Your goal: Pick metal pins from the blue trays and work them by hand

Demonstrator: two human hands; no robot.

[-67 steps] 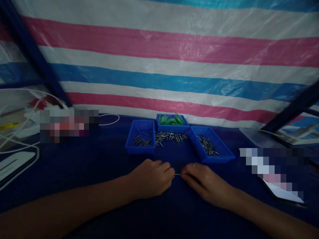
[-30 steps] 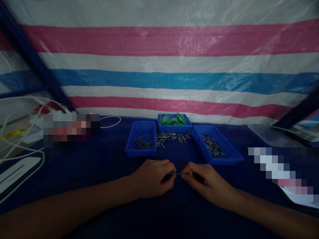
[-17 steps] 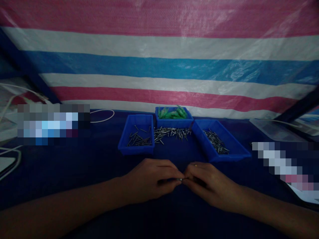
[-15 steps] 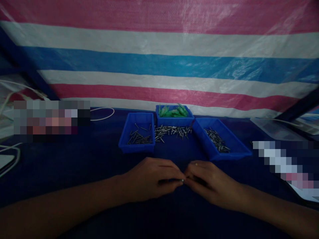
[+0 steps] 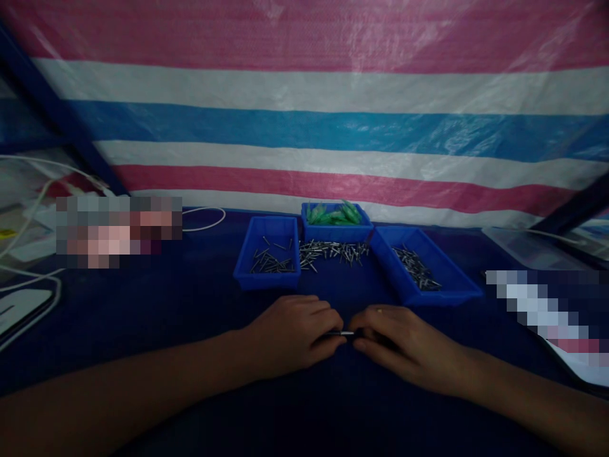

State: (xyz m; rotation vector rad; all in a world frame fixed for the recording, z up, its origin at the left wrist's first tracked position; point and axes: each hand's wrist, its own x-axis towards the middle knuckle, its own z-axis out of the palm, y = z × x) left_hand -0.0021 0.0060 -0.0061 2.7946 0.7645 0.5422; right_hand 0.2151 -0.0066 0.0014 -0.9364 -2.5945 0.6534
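Between the 2 hands lies a slim, silver-ended, seemingly metal rod [image 5: 347, 333]; the left hand [image 5: 299, 330] pinches it, thumb and fingers nearly closed, while the right hand [image 5: 409, 339] curls at its tip, thumb slightly apart, its grip impossible to tell. The rod is probably light, stiff, slippery rather than fragile, best pinched along its shaft. Beneath spreads a dark blue, smooth-looking tabletop [image 5: 285, 412]. Beyond are 2 blue rectangular plastic trays [image 5: 269, 281] of thin silver pins, more loose pins [image 5: 333, 249] between them, a smaller blue tray [image 5: 335, 233] holding green pieces [image 5: 340, 217], then a striped plastic sheet [image 5: 309, 130] in dim light.
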